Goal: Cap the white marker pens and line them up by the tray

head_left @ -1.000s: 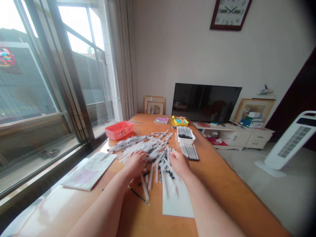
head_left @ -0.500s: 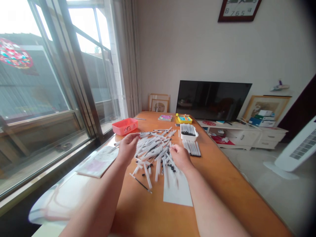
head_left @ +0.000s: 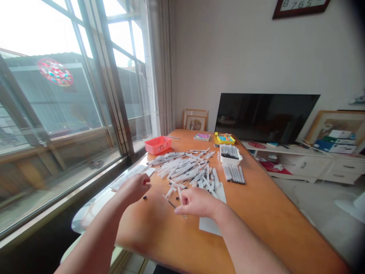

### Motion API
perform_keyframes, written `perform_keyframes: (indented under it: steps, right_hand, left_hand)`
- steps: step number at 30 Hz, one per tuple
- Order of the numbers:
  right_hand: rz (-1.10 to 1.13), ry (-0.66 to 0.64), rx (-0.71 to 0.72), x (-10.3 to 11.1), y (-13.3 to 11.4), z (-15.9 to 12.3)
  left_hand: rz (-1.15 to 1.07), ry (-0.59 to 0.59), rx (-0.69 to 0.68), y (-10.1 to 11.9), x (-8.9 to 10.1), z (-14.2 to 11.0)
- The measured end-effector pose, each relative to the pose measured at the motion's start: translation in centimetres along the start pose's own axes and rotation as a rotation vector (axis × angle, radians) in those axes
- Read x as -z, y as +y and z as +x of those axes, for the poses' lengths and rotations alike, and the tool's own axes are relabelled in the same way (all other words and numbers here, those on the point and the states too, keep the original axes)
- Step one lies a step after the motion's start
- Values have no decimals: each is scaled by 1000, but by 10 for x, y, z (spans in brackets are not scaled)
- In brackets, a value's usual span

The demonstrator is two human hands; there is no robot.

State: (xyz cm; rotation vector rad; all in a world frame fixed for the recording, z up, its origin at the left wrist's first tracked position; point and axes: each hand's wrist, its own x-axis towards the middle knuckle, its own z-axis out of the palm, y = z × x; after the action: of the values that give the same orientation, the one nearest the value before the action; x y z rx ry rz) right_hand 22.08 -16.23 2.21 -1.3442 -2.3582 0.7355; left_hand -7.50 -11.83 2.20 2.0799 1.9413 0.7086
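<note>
Above the right hand [head_left: 196, 202], a wall clock [head_left: 301, 7] shows "8 7 6 5".

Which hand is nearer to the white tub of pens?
The right. The right hand is in front of the white tub and to its left; the left hand is farther left, near the booklet.

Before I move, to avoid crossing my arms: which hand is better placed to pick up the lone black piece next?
Left, I'd judge: the left hand is close to the black piece, while the right hand is farther off, by the white tubes.
</note>
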Motion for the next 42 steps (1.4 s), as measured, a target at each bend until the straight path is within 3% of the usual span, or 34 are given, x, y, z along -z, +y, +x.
perform_keyframes:
  steps: [4, 8, 21, 30, 34, 39, 42]
  right_hand:
    - [-149, 6, -42, -11, -4, 4]
    - [-260, 118, -72, -14, 6, 11]
    - [-328, 293, -176, -12, 32, 32]
    - [-209, 437, -197, -9, 54, 42]
    - [-100, 636, -162, 2, 58, 40]
    - [111, 1048, -333, 22, 92, 29]
    - [265, 1129, -483, 25, 121, 26]
  left_hand:
    - [177, -193, -42, -19, -4, -16]
    - [213, -191, -101, -16, -12, -13]
    - [199, -183, -263, 66, -73, 43]
    - [137, -108, -260, 84, -106, 82]
    - [117, -68, -245, 87, -110, 82]
    - [120, -32, -221, 96, -104, 70]
    - [36, 4, -426, 113, -102, 57]
